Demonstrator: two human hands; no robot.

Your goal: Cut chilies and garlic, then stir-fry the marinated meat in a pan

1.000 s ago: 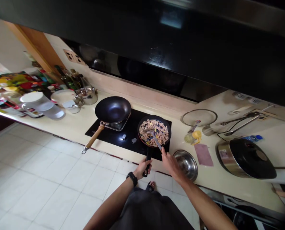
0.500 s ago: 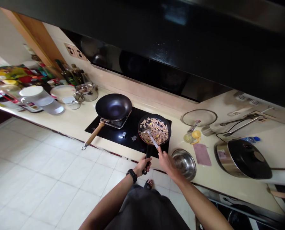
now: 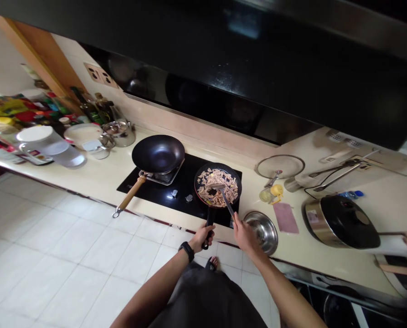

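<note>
My left hand (image 3: 202, 237) is closed round the black handle of a frying pan (image 3: 197, 175), which sits on the right side of the black cooktop (image 3: 155, 195). Small pieces of sliced meat (image 3: 229, 181) with a few yellowish bits are spread in the pan. My right hand (image 3: 244, 233) grips a metal spatula (image 3: 228, 203), and its blade rests among the meat near the pan's middle. Close by my right hand on the counter stands a steel bowl (image 3: 263, 231).
A dark wok (image 3: 158, 152) with a wooden handle stands on the left burner. Right of the cooktop are a glass lid (image 3: 280, 166), a pink cloth (image 3: 285, 217) and a large lidded pot (image 3: 343, 223). Bottles and jars (image 3: 35, 136) crowd the left counter. A range hood (image 3: 203, 68) hangs overhead.
My right hand has shifted slightly right and down, and the spatula's blade has moved right, toward the pan's middle, pushing through the meat. My left hand keeps its hold on the handle.
</note>
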